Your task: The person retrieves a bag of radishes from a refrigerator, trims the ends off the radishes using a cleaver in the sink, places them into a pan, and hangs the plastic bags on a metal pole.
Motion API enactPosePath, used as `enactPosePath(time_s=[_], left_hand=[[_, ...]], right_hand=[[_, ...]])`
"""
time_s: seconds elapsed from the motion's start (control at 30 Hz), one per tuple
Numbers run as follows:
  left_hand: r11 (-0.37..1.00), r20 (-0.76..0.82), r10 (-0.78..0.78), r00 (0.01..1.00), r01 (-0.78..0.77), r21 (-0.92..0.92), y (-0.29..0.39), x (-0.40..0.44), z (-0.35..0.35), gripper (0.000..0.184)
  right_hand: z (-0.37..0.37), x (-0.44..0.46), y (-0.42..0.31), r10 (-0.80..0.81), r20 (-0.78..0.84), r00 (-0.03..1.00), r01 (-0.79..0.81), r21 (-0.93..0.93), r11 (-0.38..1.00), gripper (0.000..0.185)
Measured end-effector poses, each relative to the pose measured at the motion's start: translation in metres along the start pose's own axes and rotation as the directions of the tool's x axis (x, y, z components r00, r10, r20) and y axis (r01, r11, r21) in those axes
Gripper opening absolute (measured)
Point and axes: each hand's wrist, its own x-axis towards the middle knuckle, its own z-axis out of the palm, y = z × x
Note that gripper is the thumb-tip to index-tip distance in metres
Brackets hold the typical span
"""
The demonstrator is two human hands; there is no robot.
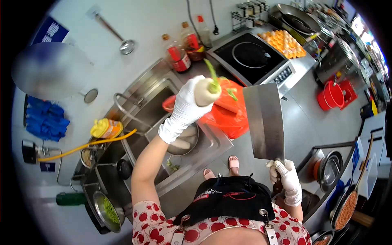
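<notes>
My left hand (182, 107), in a white glove, is wrapped round a white radish (204, 94) with green stalk stubs at its top, held up over the sink's edge. A cleaver (264, 122) stands upright in my gloved right hand (287, 178), its broad blade pointing away from me. The fingers close round its handle. Beyond the radish hangs a red plastic bag (234, 122) with green stalks at its mouth. Below my left wrist, a metal bowl (195, 143) in the sink (220, 143) holds more white radishes (179, 143), partly hidden by my arm.
An induction cooker (250, 55) and a tray of eggs (283, 43) stand on the far counter beside several sauce bottles (177, 53). A faucet (122, 102) arches over the sink. At lower left is a bowl of green pieces (108, 210). A red bucket (330, 96) stands on the floor.
</notes>
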Motion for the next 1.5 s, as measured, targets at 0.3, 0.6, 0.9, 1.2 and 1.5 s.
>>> enactPosePath(time_s=[0.3, 0.6, 0.9, 1.2, 1.5], left_hand=[[0.778, -0.503, -0.364, 0.784, -0.041, -0.627, 0.033, -0.091, -0.140, 0.070], [0.574, -0.214, -0.811, 0.544, 0.811, -0.114, -0.008, -0.269, -0.205, 0.054], [0.220, 0.013, -0.969, 0.248, 0.835, 0.504, -0.026, -0.369, -0.175, 0.068], [0.157, -0.089, -0.918, 0.387, 0.560, 0.814, -0.045, -0.393, -0.184, 0.058], [0.221, -0.018, -0.963, 0.269, 0.825, 0.520, -0.047, -0.388, -0.198, 0.060]], right_hand=[[0.054, 0.034, -0.004, 0.016, 0.295, 0.955, 0.067, -0.269, 0.961, 0.031], [0.148, 0.100, 0.082, -0.045, 0.533, 0.845, 0.468, -0.698, 0.542, 0.024], [0.252, 0.103, 0.152, 0.006, 0.720, 0.694, 0.688, -0.665, 0.292, 0.024], [0.286, 0.108, 0.177, 0.158, 0.604, 0.781, 0.544, -0.783, 0.302, 0.027], [0.306, 0.105, 0.161, 0.067, 0.680, 0.730, 0.628, -0.706, 0.327, 0.026]])
